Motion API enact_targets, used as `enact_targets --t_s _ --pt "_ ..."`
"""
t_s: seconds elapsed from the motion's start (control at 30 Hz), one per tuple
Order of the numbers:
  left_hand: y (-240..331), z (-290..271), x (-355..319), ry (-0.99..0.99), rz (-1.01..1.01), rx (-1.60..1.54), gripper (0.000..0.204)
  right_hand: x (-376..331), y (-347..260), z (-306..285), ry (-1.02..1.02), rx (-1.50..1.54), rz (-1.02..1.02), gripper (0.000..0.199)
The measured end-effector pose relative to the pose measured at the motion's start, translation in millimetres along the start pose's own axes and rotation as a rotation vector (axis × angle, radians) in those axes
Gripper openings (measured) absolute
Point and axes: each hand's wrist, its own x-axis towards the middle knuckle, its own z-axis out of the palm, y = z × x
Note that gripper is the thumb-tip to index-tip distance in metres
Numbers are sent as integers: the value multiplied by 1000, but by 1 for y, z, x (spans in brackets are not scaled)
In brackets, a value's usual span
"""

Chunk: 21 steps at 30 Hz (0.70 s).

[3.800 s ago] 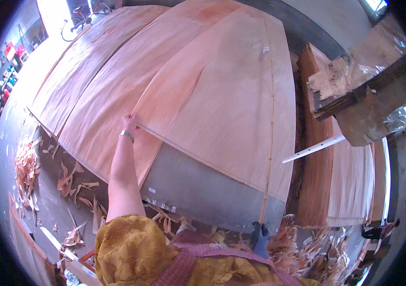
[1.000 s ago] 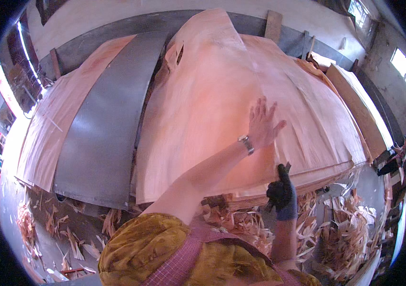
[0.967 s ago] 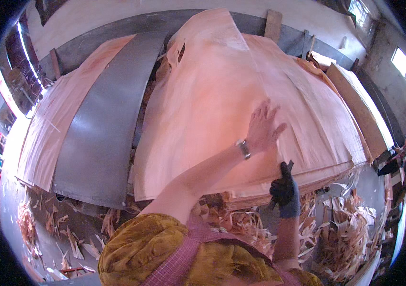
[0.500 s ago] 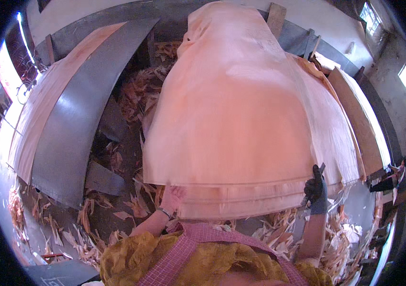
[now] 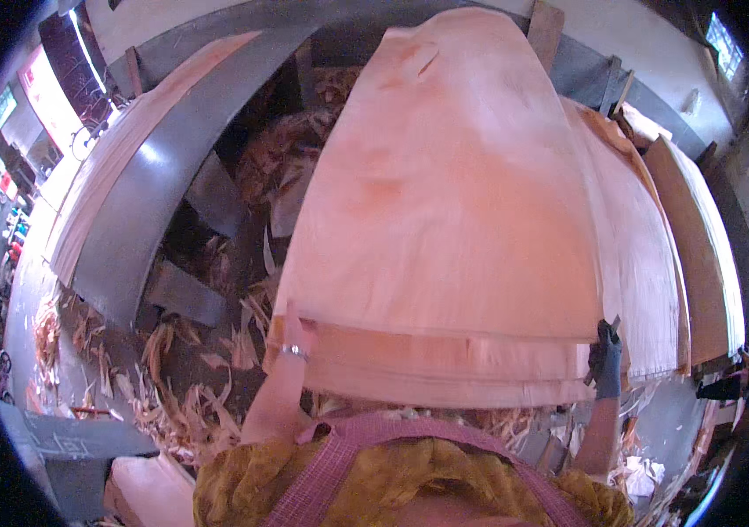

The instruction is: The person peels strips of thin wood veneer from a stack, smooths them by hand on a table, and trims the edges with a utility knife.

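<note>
A large, thin pinkish wood veneer sheet (image 5: 445, 237) lies over a stack of similar sheets (image 5: 445, 391), whose near edges show below it. A small split runs near its far end. My left hand (image 5: 297, 332), bare with a band at the wrist, is closed at the sheet's near left corner; some fingers are hidden. At the near right corner is my right hand (image 5: 604, 353) in a dark glove, closed around a narrow dark tool whose ends stick out above and below the fist. The tool's exact kind cannot be made out.
On the left a long grey panel (image 5: 155, 167) lies beside more veneer (image 5: 97, 167). Torn veneer scraps (image 5: 181, 404) litter the floor. More sheets (image 5: 642, 255) and a brown board (image 5: 686, 255) lie to the right. A grey curved wall edge (image 5: 339, 39) bounds the far side.
My left hand has moved up and left to the sheet's corner. My right hand stays at the right corner with the tool. The view has shifted, and the sheet's far end lies smoother.
</note>
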Motion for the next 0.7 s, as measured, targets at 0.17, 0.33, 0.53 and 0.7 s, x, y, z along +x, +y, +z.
enact_targets --t_s 0.17,0.33,0.53,0.7 --pt "-57 43 -30 38 144 -41 46 41 53 -85 60 5 -40 22" --pt "-80 35 -39 74 179 6 45 62 79 -101 8 3 3 22" --pt "-121 33 -61 101 133 4 48 62 111 -122 97 -54 46 21" --pt "-136 6 -64 195 189 44 49 78 156 -138 -21 -65 77 33"
